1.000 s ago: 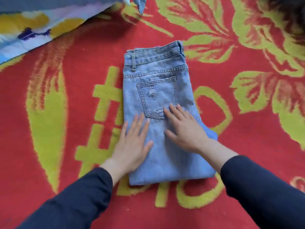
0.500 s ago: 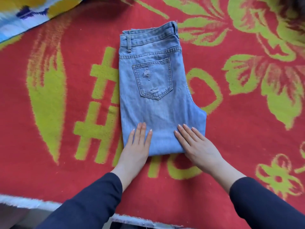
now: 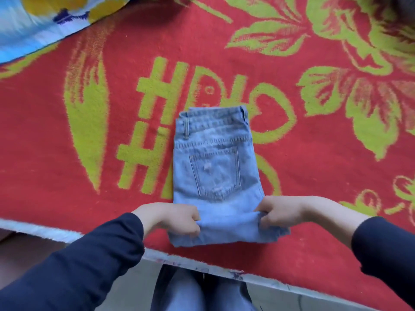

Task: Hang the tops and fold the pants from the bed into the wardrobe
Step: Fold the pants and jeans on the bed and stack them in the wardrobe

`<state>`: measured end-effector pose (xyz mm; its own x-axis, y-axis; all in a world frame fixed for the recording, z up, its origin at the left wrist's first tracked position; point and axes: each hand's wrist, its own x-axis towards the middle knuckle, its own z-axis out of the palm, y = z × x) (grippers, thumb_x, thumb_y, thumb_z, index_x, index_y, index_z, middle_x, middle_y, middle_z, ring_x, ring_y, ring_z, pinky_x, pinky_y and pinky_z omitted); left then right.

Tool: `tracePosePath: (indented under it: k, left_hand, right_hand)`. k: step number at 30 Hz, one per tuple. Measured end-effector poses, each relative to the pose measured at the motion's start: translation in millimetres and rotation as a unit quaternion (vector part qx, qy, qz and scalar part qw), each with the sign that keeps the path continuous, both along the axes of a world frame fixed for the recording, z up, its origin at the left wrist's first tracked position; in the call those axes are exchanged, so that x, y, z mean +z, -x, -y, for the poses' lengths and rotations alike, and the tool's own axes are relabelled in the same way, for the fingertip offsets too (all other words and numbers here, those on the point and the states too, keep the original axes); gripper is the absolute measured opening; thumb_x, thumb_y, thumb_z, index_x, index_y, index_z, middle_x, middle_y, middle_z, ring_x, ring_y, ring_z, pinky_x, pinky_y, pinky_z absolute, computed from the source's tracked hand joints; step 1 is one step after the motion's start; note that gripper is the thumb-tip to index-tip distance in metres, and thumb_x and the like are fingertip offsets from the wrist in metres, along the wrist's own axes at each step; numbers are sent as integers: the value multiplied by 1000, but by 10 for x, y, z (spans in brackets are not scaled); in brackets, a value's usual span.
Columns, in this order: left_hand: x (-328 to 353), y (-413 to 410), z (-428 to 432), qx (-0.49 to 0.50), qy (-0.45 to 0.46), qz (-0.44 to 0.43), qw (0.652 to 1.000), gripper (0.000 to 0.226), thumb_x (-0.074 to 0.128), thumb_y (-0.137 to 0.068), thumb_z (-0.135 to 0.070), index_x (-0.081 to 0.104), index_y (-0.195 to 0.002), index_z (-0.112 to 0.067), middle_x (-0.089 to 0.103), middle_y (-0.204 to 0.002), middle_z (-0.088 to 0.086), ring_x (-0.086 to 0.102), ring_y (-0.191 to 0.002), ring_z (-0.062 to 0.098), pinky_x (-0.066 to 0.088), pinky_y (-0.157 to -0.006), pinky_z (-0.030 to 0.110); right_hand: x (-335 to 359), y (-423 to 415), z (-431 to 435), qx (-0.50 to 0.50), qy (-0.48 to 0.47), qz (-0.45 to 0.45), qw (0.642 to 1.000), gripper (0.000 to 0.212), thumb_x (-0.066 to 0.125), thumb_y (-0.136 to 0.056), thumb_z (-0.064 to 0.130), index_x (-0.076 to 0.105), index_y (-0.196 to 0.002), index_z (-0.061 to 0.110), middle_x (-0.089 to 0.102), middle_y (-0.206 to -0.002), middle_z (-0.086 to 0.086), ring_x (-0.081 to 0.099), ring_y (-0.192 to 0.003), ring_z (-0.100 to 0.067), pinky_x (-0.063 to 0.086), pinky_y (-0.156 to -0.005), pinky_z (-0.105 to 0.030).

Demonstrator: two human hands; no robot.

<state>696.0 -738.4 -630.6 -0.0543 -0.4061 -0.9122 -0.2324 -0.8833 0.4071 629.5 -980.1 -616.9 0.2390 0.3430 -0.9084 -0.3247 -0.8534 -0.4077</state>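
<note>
Folded light-blue jeans (image 3: 215, 167) lie on the red and green bed blanket (image 3: 314, 176), waistband away from me and a back pocket facing up. My left hand (image 3: 175, 217) grips the near left edge of the jeans. My right hand (image 3: 278, 212) pinches the near right edge, where the denim bunches up a little. The near end of the jeans reaches close to the bed's front edge (image 3: 202, 263).
A blue, white and yellow patterned cloth (image 3: 42, 21) lies at the far left corner of the bed. Below the bed's edge I see my own legs in jeans (image 3: 202, 290) and the floor. Dark sleeves cover both forearms.
Both hands went from lying flat on the jeans to closing on the near edge. The jeans now lie nearer the bed's front edge, and the view has tilted down.
</note>
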Motion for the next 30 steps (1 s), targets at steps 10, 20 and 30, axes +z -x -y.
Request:
tracePosePath:
  k: [10, 20, 30]
  left_hand:
    - [145, -1147, -210, 377, 118, -18, 918, 36, 72, -69, -20, 71, -99, 1, 74, -98, 14, 69, -86, 20, 53, -74, 25]
    - [-203, -1749, -11, 460, 159, 118, 866, 13, 74, -83, -19, 74, -94, -14, 75, -92, 3, 69, -82, 12, 51, -76, 25]
    - [-792, -1509, 216, 585, 91, 294, 750, 46, 78, -74, -46, 65, -108, -18, 61, -108, -6, 56, -99, 11, 44, -83, 27]
  right_hand:
    - [290, -1088, 458, -291, -62, 134, 945, 16, 81, -72, 6, 71, -84, 12, 73, -76, 3, 68, -69, -7, 51, -59, -19]
    - [-326, -1525, 388, -421, 22, 285, 861, 22, 76, -70, 2, 64, -72, 20, 57, -59, 12, 52, -53, -3, 43, -53, -22]
    - [-597, -1477, 306, -623, -17, 112, 774, 45, 88, -64, 23, 69, -102, 10, 75, -96, -7, 73, -86, -23, 58, -83, -43]
